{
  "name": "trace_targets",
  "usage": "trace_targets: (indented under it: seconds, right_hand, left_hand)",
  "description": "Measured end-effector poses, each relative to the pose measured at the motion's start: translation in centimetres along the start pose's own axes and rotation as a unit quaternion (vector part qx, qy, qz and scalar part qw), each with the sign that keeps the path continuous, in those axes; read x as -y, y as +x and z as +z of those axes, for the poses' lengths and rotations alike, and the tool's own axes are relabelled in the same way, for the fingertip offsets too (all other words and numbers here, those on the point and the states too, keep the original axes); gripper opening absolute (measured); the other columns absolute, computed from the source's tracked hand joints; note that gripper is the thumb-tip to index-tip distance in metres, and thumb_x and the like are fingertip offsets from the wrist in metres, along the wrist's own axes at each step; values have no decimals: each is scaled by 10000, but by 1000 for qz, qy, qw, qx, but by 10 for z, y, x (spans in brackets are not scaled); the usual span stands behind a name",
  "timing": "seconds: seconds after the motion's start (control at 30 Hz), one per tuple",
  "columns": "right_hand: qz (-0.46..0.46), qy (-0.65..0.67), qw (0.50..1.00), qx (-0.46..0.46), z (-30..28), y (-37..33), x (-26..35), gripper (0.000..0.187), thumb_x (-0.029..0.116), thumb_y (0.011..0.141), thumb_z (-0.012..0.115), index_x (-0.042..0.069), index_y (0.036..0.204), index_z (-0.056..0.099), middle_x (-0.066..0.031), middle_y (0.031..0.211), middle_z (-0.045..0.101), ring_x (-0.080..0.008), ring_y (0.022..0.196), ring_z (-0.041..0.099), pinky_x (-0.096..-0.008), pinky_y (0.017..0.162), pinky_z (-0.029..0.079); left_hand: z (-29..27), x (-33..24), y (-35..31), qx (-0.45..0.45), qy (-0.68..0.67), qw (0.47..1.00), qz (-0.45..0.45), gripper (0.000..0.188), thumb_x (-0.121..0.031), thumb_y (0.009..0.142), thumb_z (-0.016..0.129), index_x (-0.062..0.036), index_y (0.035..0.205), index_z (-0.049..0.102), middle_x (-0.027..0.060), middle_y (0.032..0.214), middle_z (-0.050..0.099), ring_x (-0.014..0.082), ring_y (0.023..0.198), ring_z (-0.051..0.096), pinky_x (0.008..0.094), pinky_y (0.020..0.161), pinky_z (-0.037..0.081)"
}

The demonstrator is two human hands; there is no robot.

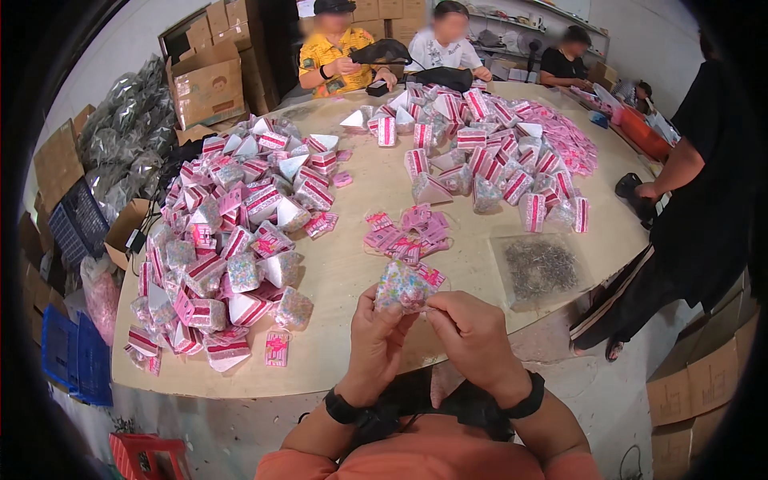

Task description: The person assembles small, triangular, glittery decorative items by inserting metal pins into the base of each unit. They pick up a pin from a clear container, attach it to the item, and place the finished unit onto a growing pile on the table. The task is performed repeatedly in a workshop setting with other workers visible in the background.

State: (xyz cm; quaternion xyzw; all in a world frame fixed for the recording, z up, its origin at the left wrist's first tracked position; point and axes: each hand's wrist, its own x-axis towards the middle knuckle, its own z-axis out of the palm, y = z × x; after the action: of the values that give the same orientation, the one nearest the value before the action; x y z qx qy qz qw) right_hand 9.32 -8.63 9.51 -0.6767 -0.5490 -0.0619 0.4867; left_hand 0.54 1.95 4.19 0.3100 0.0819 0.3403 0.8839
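My left hand [376, 340] is closed around a toy cake slice [398, 286] with a top of coloured speckles. At the slice's right corner, the thumb and fingers of my right hand [472, 328] are pinched together; whatever they hold is too small to make out. Just beyond the slice lies a small heap of pink printed tags [412, 230], with thin loops showing. A large pile of pink and white cake slices [240, 232] covers the table's left part, several with pink tags on them.
More cake slices [488, 144] lie across the far right of the table [336, 280], beside a spread of pink tags [560, 136]. A shallow clear tray [538, 270] of thin metal pieces sits near right. A person [692, 184] stands at right; others sit opposite.
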Motion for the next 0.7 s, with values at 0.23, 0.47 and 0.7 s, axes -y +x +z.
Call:
trace_targets:
  seconds: [0.23, 0.47, 0.7]
  right_hand:
    - [-54, -92, 994, 7, 1, -1, -2, 141, 8, 740, 611, 9, 878, 583, -125, 721, 574, -287, 623, 561, -356, 548, 438]
    - [-106, -126, 986, -20, 6, 0, -6, 88, 20, 718, 560, 28, 801, 532, -89, 612, 482, -257, 532, 505, -352, 485, 393]
    - [-91, -122, 988, -14, 4, -1, -6, 140, -6, 701, 614, 20, 830, 569, -101, 630, 517, -270, 547, 520, -363, 491, 393]
  left_hand:
    - [6, -2, -2, -23, 62, 997, 33, 599, -207, 749, 697, -2, 1187, 344, 101, 1084, 518, 190, 984, 554, 327, 875, 466]
    - [7, -2, -3, -33, 83, 995, 44, 595, -185, 755, 687, -8, 1196, 329, 102, 1078, 521, 196, 958, 568, 331, 872, 467]
    - [8, 2, -1, -37, 84, 994, 57, 568, -141, 768, 663, -9, 1201, 321, 111, 1079, 515, 195, 962, 563, 336, 872, 461]
